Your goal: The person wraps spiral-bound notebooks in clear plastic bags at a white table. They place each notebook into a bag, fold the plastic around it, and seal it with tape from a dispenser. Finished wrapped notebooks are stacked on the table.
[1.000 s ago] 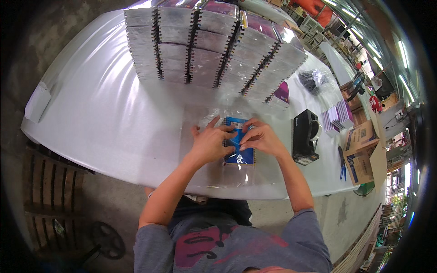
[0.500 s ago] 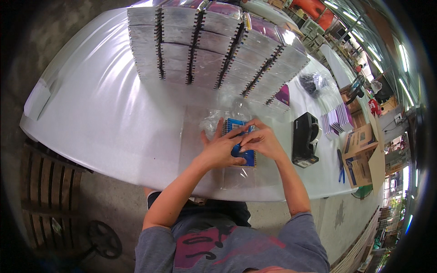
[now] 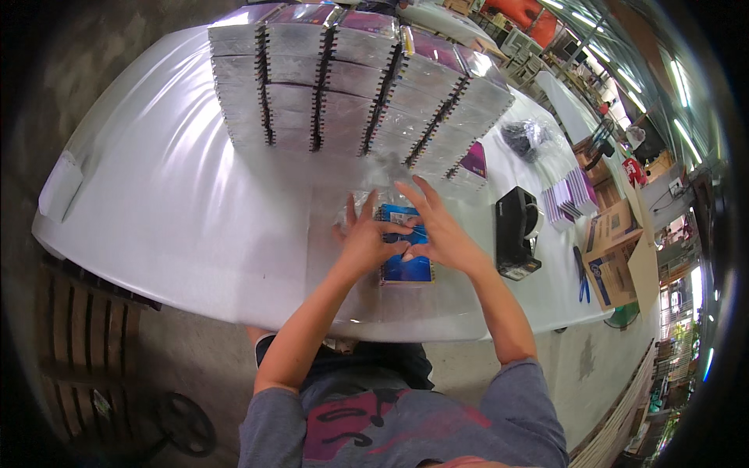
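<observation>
A small stack of blue spiral-bound notebooks (image 3: pixel 407 270) lies in front of me on a sheet of clear plastic film (image 3: pixel 328 292), its coil edge to the left. My left hand (image 3: pixel 363 240) comes over it from the left, fingers spread, thumb and one fingertip touching the top cover. From the other side my right hand (image 3: pixel 446 234) reaches in with its upper fingers stretched out and its thumb on the cover near the left thumb. Both hands are open. Whether a thin strip or fold of film sits under the fingertips cannot be made out.
Tall stacks of plastic-wrapped spiral notebooks (image 3: pixel 343 86) stand across the table's far side. To the right are a black tape dispenser (image 3: pixel 515 234), purple booklets (image 3: pixel 573 195), blue-handled scissors (image 3: pixel 582 277), a crumpled plastic bag (image 3: pixel 538 140) and a cardboard box (image 3: pixel 612 253).
My right hand's fingers have gone from a pinch over the notebooks to stretched out. My left hand has drawn slightly left, uncovering more of the blue cover.
</observation>
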A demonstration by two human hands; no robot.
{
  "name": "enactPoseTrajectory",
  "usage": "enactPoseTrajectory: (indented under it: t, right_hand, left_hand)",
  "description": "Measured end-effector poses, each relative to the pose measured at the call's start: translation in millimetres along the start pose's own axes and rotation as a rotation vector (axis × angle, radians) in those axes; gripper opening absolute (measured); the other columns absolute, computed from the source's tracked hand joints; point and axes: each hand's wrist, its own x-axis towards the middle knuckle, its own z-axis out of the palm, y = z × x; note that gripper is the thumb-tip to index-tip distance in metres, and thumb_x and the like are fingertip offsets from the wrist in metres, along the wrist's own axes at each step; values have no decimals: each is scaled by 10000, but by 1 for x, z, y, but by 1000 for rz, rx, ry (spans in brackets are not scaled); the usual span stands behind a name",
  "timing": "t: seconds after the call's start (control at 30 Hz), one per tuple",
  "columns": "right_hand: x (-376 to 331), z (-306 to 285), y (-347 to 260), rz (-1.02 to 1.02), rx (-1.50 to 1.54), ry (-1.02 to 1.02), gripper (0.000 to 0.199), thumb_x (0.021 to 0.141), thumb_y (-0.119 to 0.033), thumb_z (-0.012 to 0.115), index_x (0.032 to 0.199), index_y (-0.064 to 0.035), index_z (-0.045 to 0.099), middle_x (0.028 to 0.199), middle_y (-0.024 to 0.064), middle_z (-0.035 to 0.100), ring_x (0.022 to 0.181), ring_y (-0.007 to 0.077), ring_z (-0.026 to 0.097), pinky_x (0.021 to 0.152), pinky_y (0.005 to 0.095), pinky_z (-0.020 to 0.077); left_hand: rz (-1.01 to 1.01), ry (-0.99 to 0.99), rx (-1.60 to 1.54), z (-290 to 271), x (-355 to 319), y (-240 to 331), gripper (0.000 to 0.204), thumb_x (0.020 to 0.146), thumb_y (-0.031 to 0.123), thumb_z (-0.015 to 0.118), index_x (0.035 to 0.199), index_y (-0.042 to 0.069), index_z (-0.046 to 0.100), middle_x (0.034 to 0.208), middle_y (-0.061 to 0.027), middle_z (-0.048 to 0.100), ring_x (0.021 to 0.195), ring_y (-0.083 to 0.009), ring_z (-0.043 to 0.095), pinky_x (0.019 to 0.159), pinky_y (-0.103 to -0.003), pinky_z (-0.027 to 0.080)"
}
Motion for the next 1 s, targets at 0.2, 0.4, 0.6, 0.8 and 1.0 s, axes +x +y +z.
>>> enactPoseTrajectory:
  t: [0.2, 0.4, 0.6, 0.8, 1.0]
  right_hand:
    - [-30, 2, 20, -98, -93, 285, 950, 575, -116, 848, 1395, -179, 372, 1465, 166, 266, 1033, 261, 587, 874, 380, 492]
    - [-139, -60, 95, 546, -428, 1053, 364, 817, -305, 703, 1090, -73, 634, 1142, 115, 574, 934, 204, 588, 713, 319, 473]
    - [-187, -69, 138, 1010, 374, 827, 334, 863, -436, 615, 991, -131, 666, 953, 11, 601, 736, 133, 482, 659, 309, 407]
    - [-192, -68, 146, 830, 811, 840, 234, 888, -386, 595, 914, -158, 643, 930, -21, 566, 801, 131, 441, 708, 406, 416]
    - [-197, -33, 146, 582, 1054, 1109, 265, 888, -363, 603, 1006, -126, 608, 1064, 25, 538, 1022, 199, 493, 801, 628, 436]
  left_hand:
    - [-81, -142, 95, -14, -7, 3, 630, 586, 435, 819, 1183, 417, 621, 1570, -104, 7, 1412, -435, 58, 971, -749, 124]
    - [-12, -137, -203, -5, -1, -22, 630, 608, 383, 815, 1207, 353, 620, 1554, -172, -6, 1325, -376, 357, 1055, -527, 301]
    - [24, -168, -336, 2, 5, -29, 624, 621, 340, 813, 1213, 277, 626, 1535, -231, 15, 1245, -363, 473, 1023, -389, 408]
    - [27, -169, -289, -4, 5, -24, 642, 610, 353, 819, 1216, 269, 626, 1525, -249, 85, 1258, -362, 461, 1015, -400, 407]
    - [31, -166, -226, -9, 3, -13, 654, 635, 227, 840, 1244, 190, 605, 1523, -243, 64, 1232, -346, 480, 966, -391, 468]
